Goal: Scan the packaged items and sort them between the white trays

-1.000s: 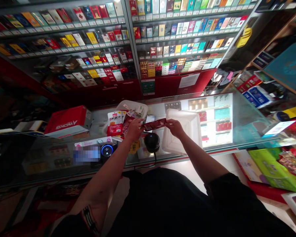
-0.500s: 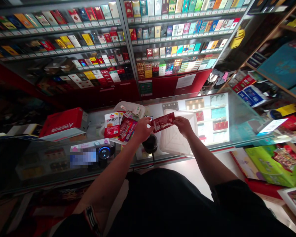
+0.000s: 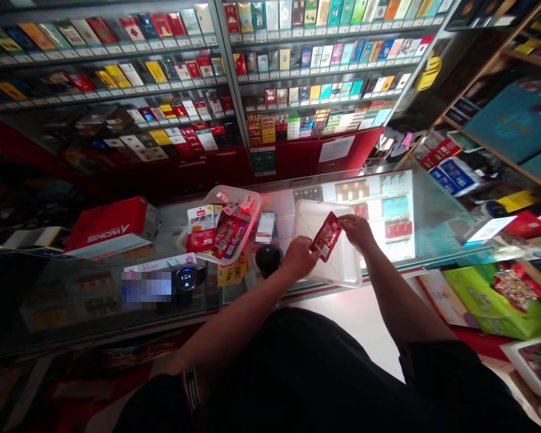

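A dark red snack packet (image 3: 327, 238) is stretched between my two hands, tilted, above a white plastic tray (image 3: 303, 210). My left hand (image 3: 301, 258) pinches its lower left end. At the upper right end, the fingers of my right hand (image 3: 355, 231) are closed on it. To the left, a white plastic basket (image 3: 258, 207) holds several snack packets, among them a white and red packet (image 3: 201, 230) and red packets (image 3: 229, 234). A black round device (image 3: 268, 260) stands on the counter beside my left forearm.
A phone (image 3: 265, 228) lies on the glass counter (image 3: 437, 210) behind the round device. Yellow paper (image 3: 232, 270) sits below the basket. Further left are a red box (image 3: 110, 225) and a device with a lit round display (image 3: 189, 278). Shelves of small boxes (image 3: 297, 57) stand behind the counter.
Both hands have moved right with the packet, from between basket and tray to over the tray. The packet has turned to a steeper slant. The phone and yellow paper show more fully.
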Demonstrator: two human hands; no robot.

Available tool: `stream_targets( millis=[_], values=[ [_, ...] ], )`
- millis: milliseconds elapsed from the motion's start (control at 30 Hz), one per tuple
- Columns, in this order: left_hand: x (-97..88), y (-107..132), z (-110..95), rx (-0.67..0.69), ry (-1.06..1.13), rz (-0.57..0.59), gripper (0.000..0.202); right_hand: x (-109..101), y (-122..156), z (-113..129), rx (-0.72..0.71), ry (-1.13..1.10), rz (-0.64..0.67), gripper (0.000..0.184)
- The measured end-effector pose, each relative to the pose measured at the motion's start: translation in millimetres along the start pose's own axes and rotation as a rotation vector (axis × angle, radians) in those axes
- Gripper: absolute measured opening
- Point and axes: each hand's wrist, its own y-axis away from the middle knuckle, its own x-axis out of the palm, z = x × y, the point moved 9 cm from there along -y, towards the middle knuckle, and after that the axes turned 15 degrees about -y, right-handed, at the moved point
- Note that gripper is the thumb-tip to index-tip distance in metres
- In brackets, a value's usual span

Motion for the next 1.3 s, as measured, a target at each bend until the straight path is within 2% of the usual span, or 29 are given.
stream_targets(
  millis=[167,267,367,467,633,733,900,1100,1233,1300],
  values=[
    [32.9,6.2,-3.3,-0.061,-0.119,0.123,0.026,-5.7,3.6,3.4,-0.023,0.247,0.031,0.03],
    [38.1,9.4,-8.0,-0.048,-0.13,0.149,0.029,-2.2,6.4,10.2,-0.045,0.317,0.041,0.029],
    [29.6,12.5,-13.2,-0.024,-0.088,0.123,0.023,8.4,7.0,15.5,-0.049,0.351,0.072,0.029],
    [11.8,17.2,-14.6,-0.005,-0.037,0.072,0.018,25.5,5.8,21.9,-0.068,0.357,0.107,0.028],
    [-26.9,28.1,3.2,-0.012,0.033,-0.045,0.016,67.5,3.4,40.1,-0.147,0.313,0.168,0.025],
    [-53.6,35.3,29.5,-0.083,0.014,-0.115,0.015,100.6,3.1,56.4,-0.207,0.316,0.218,0.024],
    [-107.0,51.4,86.2,-0.237,-0.067,-0.247,0.017,165.2,6.4,84.5,-0.238,0.318,0.331,0.022],
    [-158.1,77.6,172.0,-0.443,-0.133,-0.328,0.025,241.8,20.5,116.2,-0.257,0.391,0.435,0.021],
    [-186.8,93.7,227.7,-0.517,-0.36,-0.369,0.03,292.8,34.3,128.0,-0.28,0.431,0.52,0.022],
    [-197.5,101.3,254.6,-0.577,-0.515,-0.345,0.034,316.8,40.6,130.9,-0.278,0.442,0.556,0.023]
  ],
)
